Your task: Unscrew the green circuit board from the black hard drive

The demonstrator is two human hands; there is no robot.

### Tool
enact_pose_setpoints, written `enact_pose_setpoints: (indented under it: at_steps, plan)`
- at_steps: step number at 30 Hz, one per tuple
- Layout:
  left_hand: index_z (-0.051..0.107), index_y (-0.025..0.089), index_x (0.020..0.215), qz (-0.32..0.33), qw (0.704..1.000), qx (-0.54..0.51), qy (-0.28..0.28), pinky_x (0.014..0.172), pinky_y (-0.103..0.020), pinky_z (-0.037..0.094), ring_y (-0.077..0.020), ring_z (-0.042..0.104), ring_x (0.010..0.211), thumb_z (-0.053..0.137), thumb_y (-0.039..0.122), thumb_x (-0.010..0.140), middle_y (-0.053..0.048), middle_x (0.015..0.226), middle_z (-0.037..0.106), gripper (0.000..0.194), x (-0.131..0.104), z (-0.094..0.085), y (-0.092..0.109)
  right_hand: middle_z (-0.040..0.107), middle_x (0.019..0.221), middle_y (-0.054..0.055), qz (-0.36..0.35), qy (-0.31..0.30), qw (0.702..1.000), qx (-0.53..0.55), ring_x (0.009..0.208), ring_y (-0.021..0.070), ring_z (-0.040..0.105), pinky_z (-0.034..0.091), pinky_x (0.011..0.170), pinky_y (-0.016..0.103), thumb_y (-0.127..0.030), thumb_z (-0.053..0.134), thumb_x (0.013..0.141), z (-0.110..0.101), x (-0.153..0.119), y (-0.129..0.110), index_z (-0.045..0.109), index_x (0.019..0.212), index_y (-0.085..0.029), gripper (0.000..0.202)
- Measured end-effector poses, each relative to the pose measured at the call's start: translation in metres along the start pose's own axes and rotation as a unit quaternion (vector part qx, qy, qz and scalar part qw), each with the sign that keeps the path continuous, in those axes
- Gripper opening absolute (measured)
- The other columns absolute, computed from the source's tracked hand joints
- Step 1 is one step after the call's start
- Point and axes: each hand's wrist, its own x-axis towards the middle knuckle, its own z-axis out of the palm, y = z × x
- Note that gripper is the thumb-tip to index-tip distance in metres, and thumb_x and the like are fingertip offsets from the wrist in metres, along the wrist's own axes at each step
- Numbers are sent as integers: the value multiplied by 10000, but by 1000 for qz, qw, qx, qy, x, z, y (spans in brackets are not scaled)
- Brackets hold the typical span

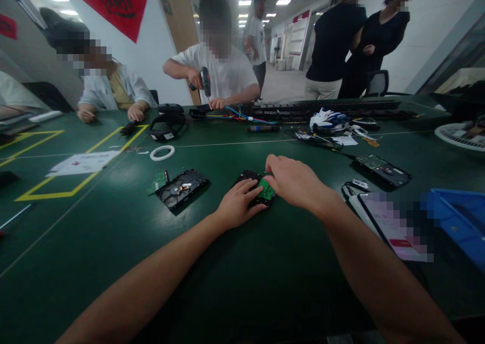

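Note:
A black hard drive [248, 175] with a green circuit board [267, 188] on its face lies on the green table in front of me. My left hand [239, 202] grips the drive from its left side, with the thumb along the near edge and the fingers across the top. Above the right end, my right hand [293, 180] is curled with thumb and forefinger at the edge of the circuit board; the exact contact is partly hidden. To the left lies another opened drive casing [182, 190], beside a small loose green board [158, 182].
At right are another hard drive [382, 171], a phone [390, 225] and a blue bin [460, 220]. A white tape ring [162, 153] and paper sheet [83, 163] lie left. Opposite, a person holds a power drill [205, 81] near cables [242, 114]; another person sits left.

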Motion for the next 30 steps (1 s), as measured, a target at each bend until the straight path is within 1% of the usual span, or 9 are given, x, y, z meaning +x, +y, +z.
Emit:
enact_pose_setpoints:
  at_steps: [4,7,13,15,20,23,25,28,30]
  plan:
    - [564,253,1499,-3,1000,7,-2,1212,-557,427,-342,484,1460,618,584,1001,-120,1558,532,600,0,0,0,716,1139,141,-29,13,999,32,960,288,692,413,710,370,-174,562,936,5,1,5,610,1183,-171,252]
    - [571,248,1491,-3,1000,10,-7,1208,-555,431,-341,481,1462,609,589,1005,-121,1560,530,595,1,0,0,718,1139,135,-28,3,999,46,975,287,689,420,722,372,-164,564,919,4,0,3,605,1199,-172,284]
    - [538,257,1523,0,1000,4,-5,1213,-565,422,-344,478,1465,630,567,1000,-122,1566,526,614,1,-1,0,724,1099,180,31,7,999,9,883,315,694,412,670,388,-359,551,1008,-1,0,-2,613,1206,-154,292]
    - [543,251,1518,-1,1000,5,-6,1214,-562,422,-344,479,1463,629,568,1000,-124,1564,527,614,1,-2,0,722,1099,184,24,4,1000,4,887,319,693,404,666,385,-324,560,1003,-1,0,0,619,1196,-151,266]
    - [533,265,1530,-3,1000,7,-15,1213,-562,424,-340,468,1472,607,582,1008,-113,1570,520,615,1,0,-1,704,1131,146,-52,0,998,24,955,295,678,391,692,363,-159,593,920,1,0,4,611,1160,-167,241]
    - [543,262,1524,-7,1000,5,-14,1212,-561,426,-342,469,1469,615,581,1004,-115,1567,523,615,1,0,-1,701,1123,131,-60,-1,998,34,960,273,668,395,711,355,-136,579,901,2,0,4,605,1155,-173,258]
    - [541,270,1526,-6,1000,2,-9,1214,-562,426,-340,473,1467,628,569,1000,-110,1564,527,611,1,-1,0,701,1125,134,-54,4,998,35,951,268,667,398,717,354,-175,572,926,2,0,3,600,1169,-174,245]
    - [531,284,1536,-2,1000,-1,-3,1221,-566,418,-340,477,1466,649,553,993,-104,1567,527,618,1,-2,2,699,1111,143,-25,12,999,22,879,269,673,381,676,355,-312,519,1017,2,0,2,593,1178,-179,222]
    - [524,284,1543,-2,1000,0,-2,1220,-568,420,-342,476,1467,653,554,990,-105,1571,522,629,1,-2,2,693,1098,143,-21,12,1000,10,832,264,669,364,649,353,-342,469,1051,2,0,2,595,1166,-184,232]
